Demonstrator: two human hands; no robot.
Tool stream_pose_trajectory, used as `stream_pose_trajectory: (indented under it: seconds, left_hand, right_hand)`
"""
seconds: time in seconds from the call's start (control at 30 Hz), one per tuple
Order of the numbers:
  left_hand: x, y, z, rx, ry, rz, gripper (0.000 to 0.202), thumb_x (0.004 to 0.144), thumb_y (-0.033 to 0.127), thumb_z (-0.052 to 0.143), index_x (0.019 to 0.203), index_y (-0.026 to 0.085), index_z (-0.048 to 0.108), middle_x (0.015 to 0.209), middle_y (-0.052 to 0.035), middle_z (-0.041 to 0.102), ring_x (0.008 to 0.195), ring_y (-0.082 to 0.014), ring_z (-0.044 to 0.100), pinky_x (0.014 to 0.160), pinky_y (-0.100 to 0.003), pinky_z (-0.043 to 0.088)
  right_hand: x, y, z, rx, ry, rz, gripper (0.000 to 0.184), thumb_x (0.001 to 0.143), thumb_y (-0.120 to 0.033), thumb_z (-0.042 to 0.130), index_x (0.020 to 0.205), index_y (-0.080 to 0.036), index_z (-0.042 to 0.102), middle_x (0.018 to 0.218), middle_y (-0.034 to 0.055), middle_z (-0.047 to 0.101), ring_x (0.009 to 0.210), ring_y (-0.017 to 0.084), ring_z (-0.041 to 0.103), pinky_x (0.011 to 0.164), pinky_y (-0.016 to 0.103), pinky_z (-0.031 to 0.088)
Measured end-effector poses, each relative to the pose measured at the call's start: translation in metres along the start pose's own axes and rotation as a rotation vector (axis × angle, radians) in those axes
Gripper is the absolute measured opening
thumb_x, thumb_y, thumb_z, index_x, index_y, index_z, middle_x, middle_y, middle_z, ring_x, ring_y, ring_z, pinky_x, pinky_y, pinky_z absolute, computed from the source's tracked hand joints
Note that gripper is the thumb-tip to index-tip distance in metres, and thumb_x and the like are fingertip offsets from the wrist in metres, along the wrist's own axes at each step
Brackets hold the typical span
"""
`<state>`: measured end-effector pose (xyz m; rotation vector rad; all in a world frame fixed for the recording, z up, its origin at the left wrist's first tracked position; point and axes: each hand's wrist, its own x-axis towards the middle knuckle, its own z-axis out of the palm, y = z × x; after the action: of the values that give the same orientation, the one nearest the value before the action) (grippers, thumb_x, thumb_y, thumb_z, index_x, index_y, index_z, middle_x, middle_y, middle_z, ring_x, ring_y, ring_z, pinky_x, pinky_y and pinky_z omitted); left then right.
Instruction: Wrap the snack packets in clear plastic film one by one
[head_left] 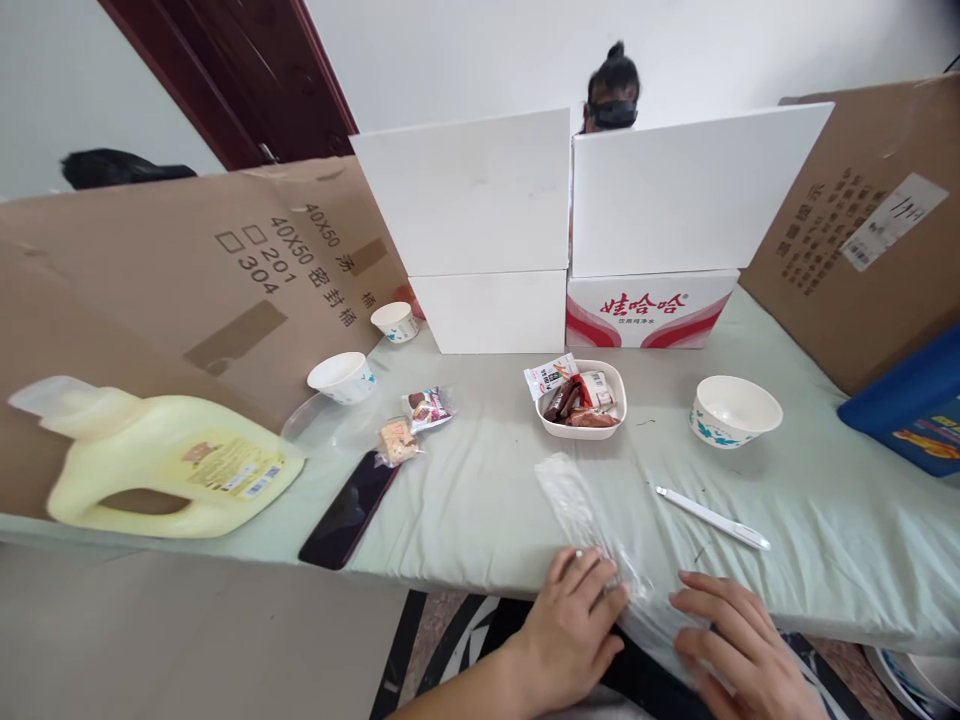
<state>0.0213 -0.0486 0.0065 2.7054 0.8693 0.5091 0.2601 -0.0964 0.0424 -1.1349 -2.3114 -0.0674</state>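
A clear crumpled plastic bag [564,492] runs from the middle of the cloth-covered table over its front edge. Curled over its left side, my left hand [571,622] holds the plastic at the table's edge. My right hand [739,645] hovers at the bag's lower end with its fingers apart; whether its fingertips touch the plastic is unclear. Beyond the bag sits a white dish [583,432] of wrapped snacks. To the right of the bag lies a white utility knife [712,517], in front of a paper bowl [735,412].
On the left are a black phone [351,510], two snack packets [399,440], a yellow detergent bottle [176,465] and paper bowls [341,378]. White box panels [487,310] and cardboard [300,270] wall the table. A person [615,85] is behind; a blue bottle [911,400] stands right.
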Motion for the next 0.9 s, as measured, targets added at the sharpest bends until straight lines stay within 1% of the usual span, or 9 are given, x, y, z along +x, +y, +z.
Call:
stream_pose_trajectory:
  seconds: [0.1, 0.17, 0.27, 0.33, 0.4, 0.53, 0.7, 0.8, 0.9]
  left_hand:
    - [-0.001, -0.011, -0.007, -0.179, -0.096, 0.147, 0.052, 0.090, 0.026, 0.053, 0.139, 0.026, 0.036, 0.139, -0.0079, 0.051, 0.133, -0.0244, 0.042, 0.114, -0.051, 0.023]
    - [-0.004, -0.019, -0.009, -0.333, -0.066, 0.137, 0.069, 0.085, 0.020, 0.055, 0.145, 0.025, 0.023, 0.139, -0.0098, 0.051, 0.130, -0.0234, 0.046, 0.115, -0.050, 0.024]
    - [-0.009, -0.026, -0.008, -0.559, 0.031, 0.035, 0.089, 0.080, 0.015, 0.059, 0.149, 0.024, 0.004, 0.139, -0.0119, 0.049, 0.127, -0.0240, 0.049, 0.113, -0.048, 0.030]
    - [-0.011, -0.029, -0.008, -0.657, 0.032, -0.047, 0.094, 0.078, 0.013, 0.060, 0.149, 0.026, -0.001, 0.141, -0.0119, 0.047, 0.127, -0.0240, 0.048, 0.111, -0.046, 0.034]
    - [-0.010, -0.029, -0.012, -0.699, -0.010, -0.129, 0.094, 0.077, 0.011, 0.062, 0.150, 0.027, 0.004, 0.143, -0.0113, 0.044, 0.129, -0.0235, 0.046, 0.111, -0.044, 0.035]
    - [-0.001, -0.025, -0.024, -0.695, -0.093, -0.246, 0.076, 0.076, 0.011, 0.064, 0.143, 0.025, 0.031, 0.145, -0.0098, 0.041, 0.134, -0.0246, 0.038, 0.113, -0.043, 0.032]
    - [0.008, -0.017, -0.029, -0.602, -0.077, -0.232, 0.058, 0.078, 0.012, 0.063, 0.132, 0.020, 0.045, 0.135, -0.0107, 0.049, 0.131, -0.0254, 0.040, 0.112, -0.044, 0.034]
    - [0.015, -0.018, -0.032, -0.516, 0.009, -0.217, 0.044, 0.082, 0.016, 0.061, 0.124, 0.021, 0.053, 0.121, -0.0099, 0.057, 0.116, -0.0240, 0.051, 0.103, -0.042, 0.044]
    - [0.032, -0.031, -0.036, -0.383, 0.206, -0.237, 0.023, 0.089, 0.020, 0.052, 0.111, 0.019, 0.059, 0.103, -0.0088, 0.061, 0.096, -0.0212, 0.057, 0.087, -0.037, 0.051]
  right_hand:
    - [0.018, -0.006, -0.017, 0.188, -0.075, -0.010, 0.018, 0.084, -0.013, 0.051, 0.095, -0.025, 0.060, 0.095, 0.0038, 0.067, 0.099, 0.019, 0.063, 0.093, 0.034, 0.047]
    - [0.032, -0.004, -0.016, 0.336, -0.111, 0.080, 0.023, 0.088, -0.012, 0.044, 0.101, -0.025, 0.058, 0.093, 0.0038, 0.067, 0.090, 0.016, 0.064, 0.084, 0.029, 0.051]
    - [0.060, 0.012, 0.003, 0.434, -0.089, 0.314, 0.024, 0.093, -0.019, 0.038, 0.106, -0.024, 0.058, 0.096, 0.0050, 0.067, 0.088, 0.015, 0.065, 0.075, 0.027, 0.052]
    - [0.082, 0.028, 0.023, 0.427, -0.066, 0.453, 0.022, 0.092, -0.027, 0.042, 0.107, -0.023, 0.058, 0.096, 0.0052, 0.068, 0.086, 0.016, 0.065, 0.076, 0.029, 0.051]
    - [0.103, 0.044, 0.046, 0.396, -0.084, 0.550, 0.026, 0.089, -0.032, 0.048, 0.111, -0.022, 0.058, 0.089, 0.0038, 0.069, 0.079, 0.017, 0.065, 0.074, 0.030, 0.051]
    - [0.125, 0.063, 0.084, 0.265, -0.155, 0.609, 0.032, 0.085, -0.029, 0.051, 0.115, -0.019, 0.057, 0.081, 0.0016, 0.068, 0.075, 0.018, 0.064, 0.070, 0.029, 0.048]
    - [0.121, 0.062, 0.103, 0.182, -0.158, 0.545, 0.032, 0.089, -0.027, 0.047, 0.117, -0.018, 0.057, 0.095, 0.0061, 0.068, 0.084, 0.019, 0.065, 0.076, 0.031, 0.046]
    - [0.118, 0.060, 0.103, 0.165, -0.146, 0.489, 0.031, 0.090, -0.026, 0.046, 0.119, -0.018, 0.056, 0.097, 0.0056, 0.068, 0.084, 0.018, 0.065, 0.075, 0.030, 0.047]
    - [0.117, 0.061, 0.103, 0.159, -0.140, 0.469, 0.030, 0.090, -0.026, 0.047, 0.118, -0.018, 0.056, 0.095, 0.0044, 0.067, 0.083, 0.017, 0.064, 0.073, 0.029, 0.047]
